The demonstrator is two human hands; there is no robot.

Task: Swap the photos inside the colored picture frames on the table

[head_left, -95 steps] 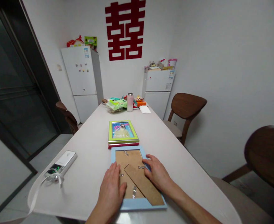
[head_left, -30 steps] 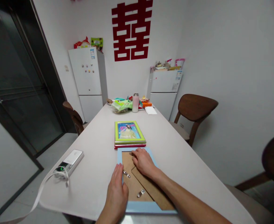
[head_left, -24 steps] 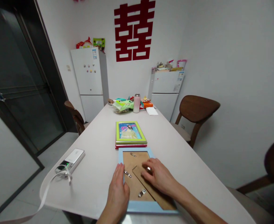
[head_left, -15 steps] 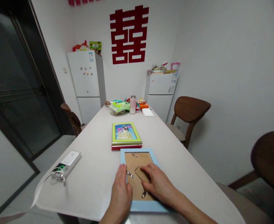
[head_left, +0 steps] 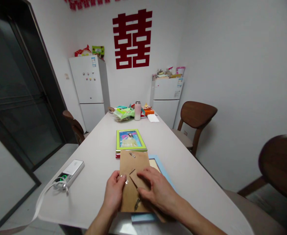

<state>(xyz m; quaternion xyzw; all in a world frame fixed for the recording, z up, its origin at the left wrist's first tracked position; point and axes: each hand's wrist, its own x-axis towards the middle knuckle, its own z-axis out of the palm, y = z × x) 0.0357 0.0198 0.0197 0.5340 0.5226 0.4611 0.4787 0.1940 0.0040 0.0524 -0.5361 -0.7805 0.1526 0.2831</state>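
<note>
A brown photo frame backing board (head_left: 128, 204) with metal clips and a fold-out stand flap is lifted off and tilted above the light blue photo frame (head_left: 165, 171). My left hand (head_left: 113, 192) is closed on the board's left edge, thumb on top. My right hand (head_left: 158, 189) has its fingers curled on the stand flap, gripping the board there. Part of the blue frame shows under the board, with a pale sheet inside. Just beyond, a green photo frame (head_left: 131, 150) with a picture of a figure in a dress lies on a red one (head_left: 118, 156).
On the white table (head_left: 94, 189), a power bank (head_left: 72, 167) with a white cable lies at left. A pink bottle (head_left: 137, 111), a green snack bag (head_left: 124, 113) and a white paper (head_left: 153, 118) sit at the far end. Brown chairs (head_left: 197, 114) flank the table.
The backing board has come out of the blue frame and moved up and left. My left hand has gone from lying beside the frame to gripping the board's edge.
</note>
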